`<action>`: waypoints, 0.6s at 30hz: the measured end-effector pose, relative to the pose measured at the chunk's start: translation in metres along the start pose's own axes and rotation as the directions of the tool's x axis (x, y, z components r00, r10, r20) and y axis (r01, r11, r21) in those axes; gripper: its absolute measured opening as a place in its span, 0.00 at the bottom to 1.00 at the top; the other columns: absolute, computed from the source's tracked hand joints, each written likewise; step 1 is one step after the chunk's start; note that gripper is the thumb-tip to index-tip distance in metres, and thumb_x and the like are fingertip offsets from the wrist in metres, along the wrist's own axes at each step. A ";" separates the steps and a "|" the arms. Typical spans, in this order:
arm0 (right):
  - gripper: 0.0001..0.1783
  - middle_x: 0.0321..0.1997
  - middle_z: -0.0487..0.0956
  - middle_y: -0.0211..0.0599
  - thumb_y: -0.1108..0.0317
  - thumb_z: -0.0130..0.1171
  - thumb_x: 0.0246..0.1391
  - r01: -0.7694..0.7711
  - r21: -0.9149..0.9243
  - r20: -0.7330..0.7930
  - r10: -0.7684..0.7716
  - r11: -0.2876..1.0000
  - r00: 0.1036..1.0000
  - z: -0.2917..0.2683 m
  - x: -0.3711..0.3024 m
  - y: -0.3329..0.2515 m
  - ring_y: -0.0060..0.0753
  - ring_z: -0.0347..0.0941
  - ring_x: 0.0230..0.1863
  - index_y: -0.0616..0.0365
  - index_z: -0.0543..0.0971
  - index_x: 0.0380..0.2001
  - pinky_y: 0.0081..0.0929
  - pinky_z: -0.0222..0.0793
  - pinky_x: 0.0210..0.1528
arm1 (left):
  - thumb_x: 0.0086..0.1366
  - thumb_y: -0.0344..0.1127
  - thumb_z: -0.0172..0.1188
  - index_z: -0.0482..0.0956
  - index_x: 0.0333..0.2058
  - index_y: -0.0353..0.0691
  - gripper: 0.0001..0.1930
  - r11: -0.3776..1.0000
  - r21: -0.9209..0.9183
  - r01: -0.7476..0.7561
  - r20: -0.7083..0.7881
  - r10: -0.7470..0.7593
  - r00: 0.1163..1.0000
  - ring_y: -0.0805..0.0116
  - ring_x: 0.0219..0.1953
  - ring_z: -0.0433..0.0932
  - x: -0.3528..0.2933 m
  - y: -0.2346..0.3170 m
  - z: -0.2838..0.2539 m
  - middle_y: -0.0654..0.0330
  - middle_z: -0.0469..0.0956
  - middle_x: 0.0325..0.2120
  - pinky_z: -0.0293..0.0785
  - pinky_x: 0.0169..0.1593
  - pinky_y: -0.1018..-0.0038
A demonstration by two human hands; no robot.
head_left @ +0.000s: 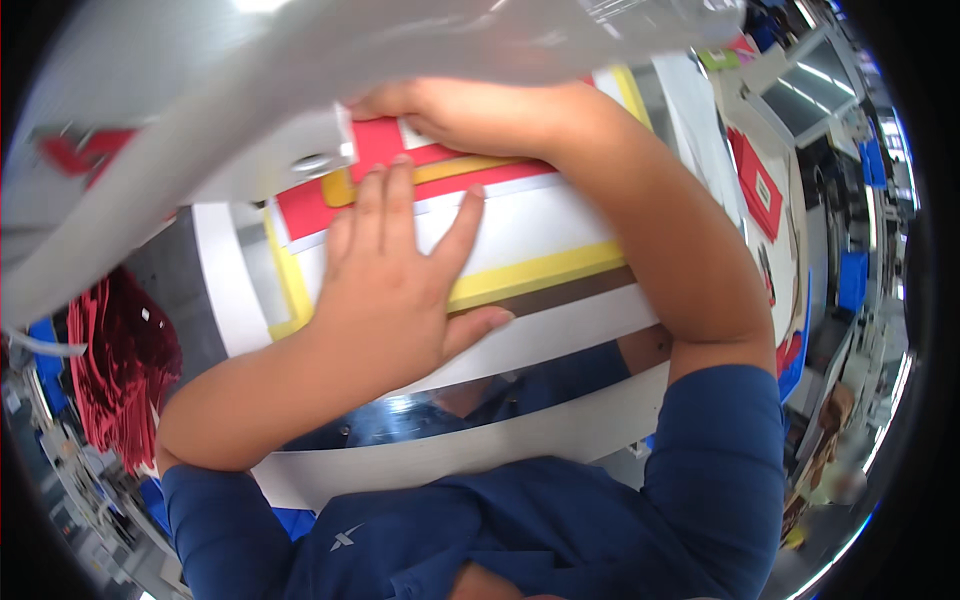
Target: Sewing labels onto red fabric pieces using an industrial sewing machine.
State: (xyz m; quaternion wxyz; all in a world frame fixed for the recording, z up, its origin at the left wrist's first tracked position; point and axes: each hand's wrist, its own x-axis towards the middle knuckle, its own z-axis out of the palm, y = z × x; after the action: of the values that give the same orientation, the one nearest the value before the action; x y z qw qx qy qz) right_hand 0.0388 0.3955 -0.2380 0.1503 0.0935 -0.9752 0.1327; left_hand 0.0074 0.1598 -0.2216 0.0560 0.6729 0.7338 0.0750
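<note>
My left hand (388, 245) lies with its fingers spread on a white sheet (545, 222), the fingertips reaching a red strip (310, 208) and an amber-yellow bar (480, 166). Beyond it, my right hand (470, 112) bends over from the right, fingers closed at the edge of a red piece (378, 142) that has a white patch beside it. A pale, see-through cover in front hides part of those fingers. Yellow edging (545, 272) borders the white sheet on its near side and left.
A pale curved tube or cover (250, 110) crosses the upper left, close overhead. Crumpled dark red sheets (125, 365) hang at the left. To the right are red packets (757, 185), a grey screen (812, 88) and blue bins (853, 280). A shiny panel (420, 420) lies nearest my body.
</note>
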 end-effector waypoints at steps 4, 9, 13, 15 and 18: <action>0.18 0.55 0.87 0.38 0.67 0.58 0.63 -0.271 0.113 0.158 0.252 0.956 0.955 -0.034 0.007 -0.026 0.42 0.83 0.54 0.50 0.88 0.53 0.41 0.77 0.56 | 0.63 0.69 0.68 0.68 0.74 0.41 0.50 0.997 -0.076 -0.007 -0.045 0.004 0.999 0.22 0.69 0.62 0.000 -0.002 0.003 0.20 0.60 0.68 0.62 0.67 0.39; 0.11 0.46 0.87 0.42 0.67 0.59 0.61 -0.252 -0.199 0.150 0.283 0.947 0.947 -0.024 0.001 -0.024 0.48 0.81 0.48 0.56 0.85 0.44 0.39 0.74 0.56 | 0.65 0.70 0.66 0.70 0.74 0.41 0.49 0.990 -0.141 -0.013 -0.070 0.003 0.998 0.22 0.72 0.60 -0.002 -0.003 0.006 0.20 0.61 0.69 0.59 0.71 0.40; 0.08 0.42 0.85 0.48 0.67 0.57 0.61 -0.140 -0.023 0.084 0.141 0.990 0.986 -0.029 0.006 -0.030 0.56 0.79 0.46 0.59 0.81 0.38 0.42 0.72 0.57 | 0.64 0.72 0.64 0.69 0.73 0.38 0.51 0.994 -0.108 -0.019 -0.079 0.010 0.997 0.24 0.72 0.62 -0.003 -0.003 0.006 0.20 0.64 0.68 0.60 0.72 0.45; 0.07 0.41 0.83 0.52 0.71 0.58 0.59 -0.179 0.030 0.172 0.172 0.983 0.970 -0.028 0.010 -0.028 0.62 0.77 0.46 0.61 0.81 0.37 0.47 0.73 0.54 | 0.65 0.73 0.62 0.68 0.73 0.37 0.51 0.994 -0.112 -0.017 -0.074 0.009 0.997 0.25 0.72 0.62 -0.003 -0.003 0.007 0.20 0.64 0.68 0.59 0.72 0.45; 0.10 0.40 0.81 0.57 0.79 0.61 0.52 -0.164 0.093 0.053 0.160 0.982 0.986 -0.024 0.009 -0.030 0.65 0.76 0.45 0.67 0.80 0.39 0.52 0.73 0.50 | 0.66 0.73 0.61 0.68 0.72 0.36 0.51 0.994 -0.111 -0.011 -0.085 0.002 0.996 0.25 0.73 0.61 -0.003 -0.003 0.010 0.20 0.64 0.68 0.59 0.72 0.46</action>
State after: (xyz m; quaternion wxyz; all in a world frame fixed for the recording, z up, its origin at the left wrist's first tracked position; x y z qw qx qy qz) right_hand 0.0432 0.3725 -0.2057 0.1121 0.0238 -0.9752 0.1895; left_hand 0.0069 0.1568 -0.2319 0.0620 0.6673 0.7280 0.1442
